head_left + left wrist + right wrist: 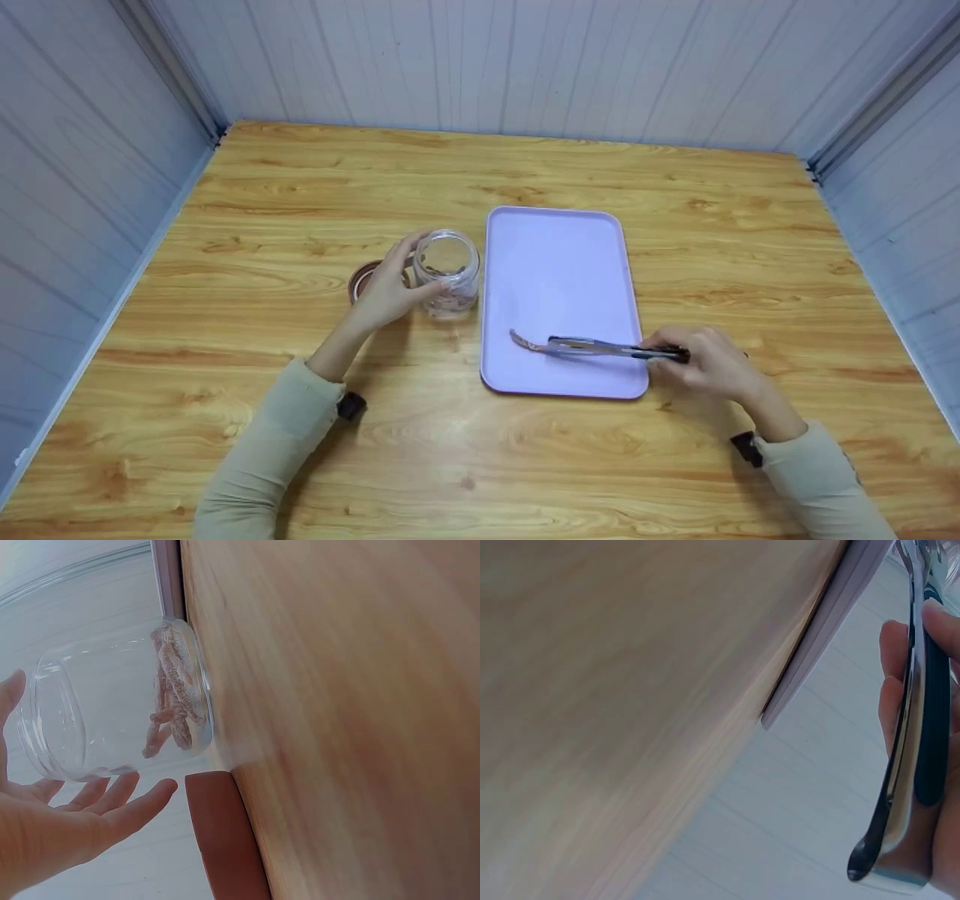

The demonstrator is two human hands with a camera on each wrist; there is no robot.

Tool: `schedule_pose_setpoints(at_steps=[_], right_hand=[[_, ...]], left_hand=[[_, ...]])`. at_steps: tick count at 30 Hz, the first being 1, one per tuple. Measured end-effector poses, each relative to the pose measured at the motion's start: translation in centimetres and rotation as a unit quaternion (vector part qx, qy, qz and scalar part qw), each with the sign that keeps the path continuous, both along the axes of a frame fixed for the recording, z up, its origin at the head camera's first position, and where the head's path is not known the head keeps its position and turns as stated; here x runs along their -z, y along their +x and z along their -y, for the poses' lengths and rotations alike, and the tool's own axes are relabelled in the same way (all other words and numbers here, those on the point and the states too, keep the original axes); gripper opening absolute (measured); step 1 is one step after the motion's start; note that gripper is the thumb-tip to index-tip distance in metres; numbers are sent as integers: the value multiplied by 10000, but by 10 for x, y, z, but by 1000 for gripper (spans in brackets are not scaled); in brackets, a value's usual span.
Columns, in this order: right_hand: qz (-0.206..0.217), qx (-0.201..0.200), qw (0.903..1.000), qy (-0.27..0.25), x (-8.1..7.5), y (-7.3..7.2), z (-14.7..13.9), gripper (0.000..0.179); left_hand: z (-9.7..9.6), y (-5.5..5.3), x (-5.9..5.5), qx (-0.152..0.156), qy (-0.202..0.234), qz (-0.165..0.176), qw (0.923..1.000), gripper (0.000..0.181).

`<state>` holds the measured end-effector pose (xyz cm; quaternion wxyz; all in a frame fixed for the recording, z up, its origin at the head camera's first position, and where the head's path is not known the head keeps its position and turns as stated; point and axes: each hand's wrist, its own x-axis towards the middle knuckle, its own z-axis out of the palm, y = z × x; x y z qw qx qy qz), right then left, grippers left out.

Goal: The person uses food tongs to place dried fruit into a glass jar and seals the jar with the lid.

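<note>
My left hand (pixel 386 292) holds a clear glass jar (pixel 454 304) that stands without its lid, thumb on the near side and fingers about the far side. Several brown, pale-dusted dried strips (pixel 172 690) lie at the jar's bottom. In my right hand (pixel 709 364) I grip metal tongs (pixel 600 347) with dark handles; the right wrist view shows the tongs' handle end (pixel 907 825) close up. A curved brown strip (pixel 525 342) is at the tongs' tips, over the lower part of a lilac tray (pixel 562 262).
A brown round lid (pixel 360 281) lies on the wooden table (pixel 420 465) left of the jar, partly behind my left hand. The tray's left edge runs close beside the jar. Pale panelled walls (pixel 480 67) enclose the table at the back and both sides.
</note>
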<state>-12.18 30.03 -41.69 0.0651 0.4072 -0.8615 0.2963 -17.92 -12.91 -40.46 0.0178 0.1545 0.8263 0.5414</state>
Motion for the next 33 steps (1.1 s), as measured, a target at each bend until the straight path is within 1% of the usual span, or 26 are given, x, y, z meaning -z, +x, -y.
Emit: schedule_pose_setpoints(at_steps=[4,9,16,25,28,30,32,33], right_hand=[[-5,45,10000,-86,-1,0,0,26],[22,59,9998,-178,-1,-1,-1,28],[90,-102,9991,-394,-4,-2,-3,31],[-66,-64,9982,-587,-8,-7,-5,29],[-135,7,9980,-609,-15,-7,-3,30],[-246,65,9977,-622,-24,-6,1,30],[-302,65,9973,-671,-35,-3,7,30],[-308,62,9970,-706,-39,-2,9,29]], left_hand=[[1,0,0,12,-6,71,10000,76],[0,0,0,28,55,35,10000,76],[0,0,0,-4,46,14,10000,75],[0,0,0,-21,60,20,10000,77],[0,0,0,-25,50,-12,10000,76],[-1,0,-1,-5,66,-6,10000,76],[-1,2,-3,13,93,10,10000,76],[-2,4,-7,19,131,32,9999,75]])
